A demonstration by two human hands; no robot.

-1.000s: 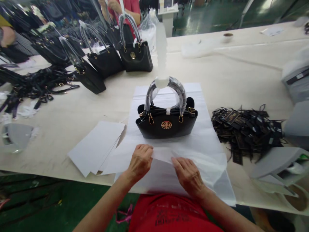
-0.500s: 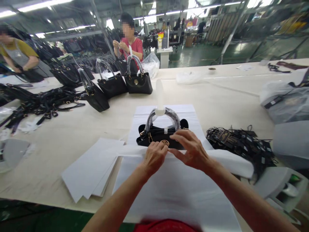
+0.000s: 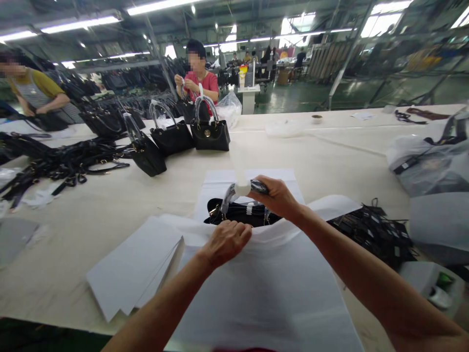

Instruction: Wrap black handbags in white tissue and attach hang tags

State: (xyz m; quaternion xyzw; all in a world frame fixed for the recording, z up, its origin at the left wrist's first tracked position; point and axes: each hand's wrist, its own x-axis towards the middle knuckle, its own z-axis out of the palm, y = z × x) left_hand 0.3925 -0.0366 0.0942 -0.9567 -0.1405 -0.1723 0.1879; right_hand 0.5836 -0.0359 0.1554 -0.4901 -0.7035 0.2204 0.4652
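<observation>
A black handbag (image 3: pixel 240 213) stands in front of me, its looped handles (image 3: pixel 229 196) wrapped in clear plastic with a white band around their top. My right hand (image 3: pixel 274 196) is closed around the right side of those handles. The fingers of my left hand (image 3: pixel 230 240) are curled over the upper edge of a white translucent sheet (image 3: pixel 271 283), holding it against the bag's near face. That sheet hides the bag's lower front and the round gold emblem. More white sheet lies flat beneath and behind the bag.
Loose white sheets (image 3: pixel 128 264) lie at left. Black tags with cords (image 3: pixel 377 239) are heaped at right, near a plastic-wrapped bag (image 3: pixel 432 161). Finished black handbags (image 3: pixel 210 134) and piled straps (image 3: pixel 66 156) occupy the far left. Two co-workers stand across the table.
My right hand has moved from the bag's front up onto its handles. The sheet's edge has risen over the emblem, with my left hand still on it.
</observation>
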